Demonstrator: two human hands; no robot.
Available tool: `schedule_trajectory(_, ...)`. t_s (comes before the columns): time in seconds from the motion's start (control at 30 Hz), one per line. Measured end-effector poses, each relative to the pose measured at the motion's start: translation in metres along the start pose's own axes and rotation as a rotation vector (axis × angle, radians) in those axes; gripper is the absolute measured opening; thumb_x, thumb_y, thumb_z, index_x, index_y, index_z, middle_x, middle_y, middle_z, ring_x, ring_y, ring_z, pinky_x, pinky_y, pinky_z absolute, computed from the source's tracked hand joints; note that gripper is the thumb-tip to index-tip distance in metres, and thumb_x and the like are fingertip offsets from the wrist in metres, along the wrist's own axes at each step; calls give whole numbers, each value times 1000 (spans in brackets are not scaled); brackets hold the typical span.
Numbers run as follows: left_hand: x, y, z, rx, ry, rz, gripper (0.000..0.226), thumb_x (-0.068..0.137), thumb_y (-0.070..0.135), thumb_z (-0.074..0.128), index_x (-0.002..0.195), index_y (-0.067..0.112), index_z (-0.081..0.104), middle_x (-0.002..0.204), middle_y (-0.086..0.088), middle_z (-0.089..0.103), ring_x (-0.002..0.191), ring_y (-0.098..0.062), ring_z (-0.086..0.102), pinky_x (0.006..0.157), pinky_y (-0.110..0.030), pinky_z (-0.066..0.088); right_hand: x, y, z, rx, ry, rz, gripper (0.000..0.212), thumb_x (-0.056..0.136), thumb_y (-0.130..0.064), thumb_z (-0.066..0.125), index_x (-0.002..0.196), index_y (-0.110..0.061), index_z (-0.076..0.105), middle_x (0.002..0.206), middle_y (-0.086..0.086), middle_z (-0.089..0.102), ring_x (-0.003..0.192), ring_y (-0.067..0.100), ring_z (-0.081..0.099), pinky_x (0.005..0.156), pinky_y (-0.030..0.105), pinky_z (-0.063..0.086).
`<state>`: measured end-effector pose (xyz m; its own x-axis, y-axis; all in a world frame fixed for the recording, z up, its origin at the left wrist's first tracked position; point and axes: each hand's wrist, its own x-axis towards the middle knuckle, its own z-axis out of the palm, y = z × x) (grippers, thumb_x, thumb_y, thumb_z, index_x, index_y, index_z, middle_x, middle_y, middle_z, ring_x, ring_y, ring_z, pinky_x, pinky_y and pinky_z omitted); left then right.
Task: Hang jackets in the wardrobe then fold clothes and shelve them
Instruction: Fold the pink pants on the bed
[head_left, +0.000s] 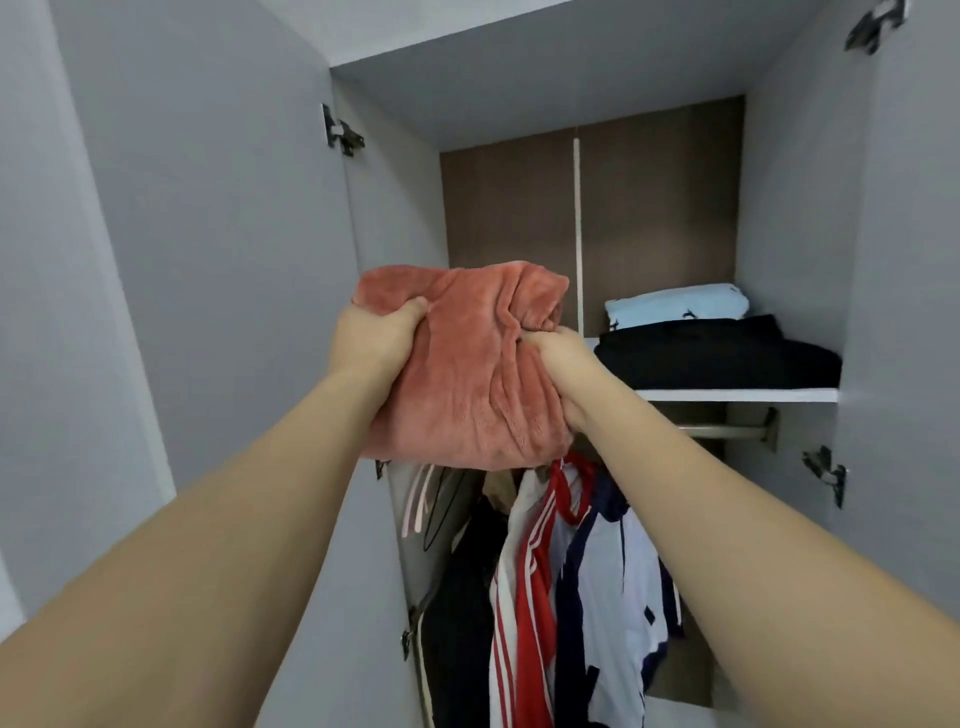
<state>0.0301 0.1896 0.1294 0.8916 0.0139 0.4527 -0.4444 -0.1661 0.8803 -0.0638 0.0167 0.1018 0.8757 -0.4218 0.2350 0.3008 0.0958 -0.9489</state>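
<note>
Head view into an open wardrobe (795, 218). Both bare arms reach up and forward toward the upper compartment. A folded salmon-pink fleece garment (462, 374) is held at the centre of the frame, raised in front of the left half of the white shelf (737, 395) and hiding that part of it. The left hand (376, 338) grips the garment's left edge at about 9 o'clock, thumb curled over the top of the fabric. The right hand (558, 364) grips its right edge at about 3 o'clock, fingers closed round a bunched fold. Whether the garment's far edge touches the shelf cannot be told.

On the shelf, at 3 o'clock from the garment, lies a folded black garment (727, 358), with a folded light-blue garment (675, 304) behind it and partly on top of it. Both are apart from the pink one.

Below the shelf, a metal hanging rail (727, 430) runs to a bracket on the right wall. At 6 o'clock from the held garment hang the jackets: a black jacket (457, 613) to the left, a red-and-white striped jacket (519, 597) in the middle, and a white-and-navy jacket (613, 587) to the right. The left door (208, 234) stands open at 9 o'clock, the right door (909, 260) at 3 o'clock, each showing dark hinges.
</note>
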Motion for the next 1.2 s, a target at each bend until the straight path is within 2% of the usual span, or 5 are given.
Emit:
schedule_trajectory(0.2,72,18,96,-81,-11,81,58,64,64,70,106,23,67,91,10,67,93,-21,64,86,-31,49,90,-23,-55,-33,81,-92,29,95,-19,62,122,-8,63,109,15,71,97,31,70,89,46,57)
schedule_trajectory(0.37,120,33,178,-123,-77,-32,96,67,66,64,140,13,30,114,-2,53,108,-32,56,100,-45,45,161,-45,-110,-72,163,-103,27,92,-15,65,117,-5,66,107,16,72,98,31,70,90,45,56)
schedule_trajectory(0.8,132,67,409,-267,-531,-103,87,85,42,65,154,18,18,138,-10,52,116,-30,56,102,-42,48,204,-106,-291,-473,423,-31,16,98,-21,58,87,-12,64,72,1,68,63,9,69,43,13,47)
schedule_trajectory(1.0,114,39,454,402,-593,3,84,86,45,44,155,32,-1,159,-9,3,143,-38,14,115,-52,19,213,-105,-322,-1413,805,37,37,93,-26,55,117,0,62,125,24,61,113,39,60,91,37,48)
schedule_trajectory(1.2,120,53,453,515,-770,531,47,103,33,30,147,29,44,159,-2,28,147,-25,19,121,-42,15,230,-99,-285,-1694,615,-205,48,95,-36,36,134,-15,55,142,13,52,130,32,49,107,46,33)
